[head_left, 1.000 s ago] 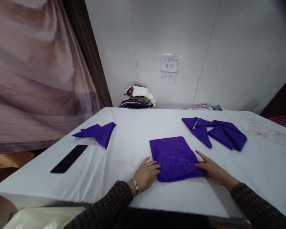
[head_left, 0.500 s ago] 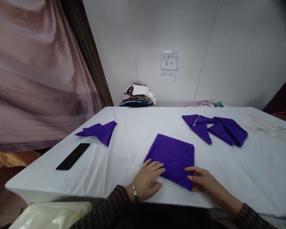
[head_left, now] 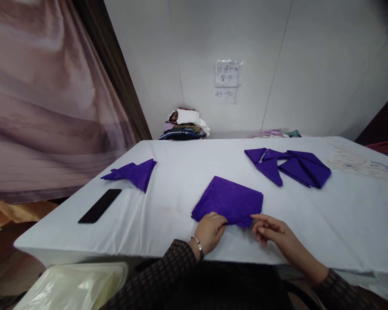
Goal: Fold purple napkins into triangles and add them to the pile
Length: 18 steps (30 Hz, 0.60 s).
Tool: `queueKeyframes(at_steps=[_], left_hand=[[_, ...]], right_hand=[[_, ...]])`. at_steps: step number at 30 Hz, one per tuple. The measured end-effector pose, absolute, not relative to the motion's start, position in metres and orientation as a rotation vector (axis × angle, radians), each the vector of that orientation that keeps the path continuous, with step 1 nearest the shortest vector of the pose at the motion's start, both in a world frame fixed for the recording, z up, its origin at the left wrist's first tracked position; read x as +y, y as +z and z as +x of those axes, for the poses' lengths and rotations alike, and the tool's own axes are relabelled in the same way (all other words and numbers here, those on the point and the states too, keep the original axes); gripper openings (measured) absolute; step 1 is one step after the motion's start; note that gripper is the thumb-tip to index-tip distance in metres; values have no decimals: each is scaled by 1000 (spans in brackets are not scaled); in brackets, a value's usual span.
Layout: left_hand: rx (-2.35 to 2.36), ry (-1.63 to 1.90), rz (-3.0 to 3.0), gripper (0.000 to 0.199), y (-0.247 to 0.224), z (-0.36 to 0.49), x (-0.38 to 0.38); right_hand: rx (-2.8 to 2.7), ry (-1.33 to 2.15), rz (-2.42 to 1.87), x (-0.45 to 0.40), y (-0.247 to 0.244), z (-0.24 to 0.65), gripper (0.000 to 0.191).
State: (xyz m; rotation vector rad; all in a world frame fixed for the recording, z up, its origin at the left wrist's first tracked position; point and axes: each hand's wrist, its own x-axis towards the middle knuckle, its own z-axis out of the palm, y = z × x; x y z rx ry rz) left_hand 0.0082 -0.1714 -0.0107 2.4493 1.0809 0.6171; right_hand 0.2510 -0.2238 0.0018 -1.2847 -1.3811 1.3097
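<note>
A folded purple cloth [head_left: 231, 199] lies on the white-covered table [head_left: 177, 189] in front of me, its near edge bunched and turned up. My left hand [head_left: 211, 231] grips that near edge, fingers on top and thumb at the fold. At the cloth's lower right corner is my right hand [head_left: 271, 230]; its index fingertip touches the corner and the fingers are partly apart, with nothing held between them. Another folded purple cloth [head_left: 137, 174] rests to the left. Several purple folded pieces [head_left: 299, 168] lie at the back right.
A black flat object [head_left: 100, 206] lies at the table's left. Stacked clothes [head_left: 184, 125] stand behind the far edge, below a paper sign [head_left: 226, 75] on the wall. A pale plastic-covered container [head_left: 74, 286] is below the near left edge. A curtain [head_left: 51, 99] hangs at left.
The cloth's near edge has been turned up and its lower right corner has moved inward. My left hand has closed on that edge; my right hand has let go of the corner. The view has shifted slightly.
</note>
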Motion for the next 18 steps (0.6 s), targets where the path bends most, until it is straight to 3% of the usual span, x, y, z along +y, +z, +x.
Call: queueKeyframes(at_steps=[4, 7, 12, 18], left_hand=[[1117, 664, 2358, 23, -7, 10, -172], [1115, 665, 2348, 23, -7, 11, -173], [1116, 692, 2331, 25, -10, 11, -173], [1019, 725, 2320, 29, -9, 4, -176]], right_hand=[[-1889, 534, -1370, -220, -2, 273, 52], [-2177, 262, -1324, -208, -8, 274, 66], [-2363, 310, -1193, -182, -17, 260, 53], [-2241, 674, -1149, -179, -5, 253, 42]])
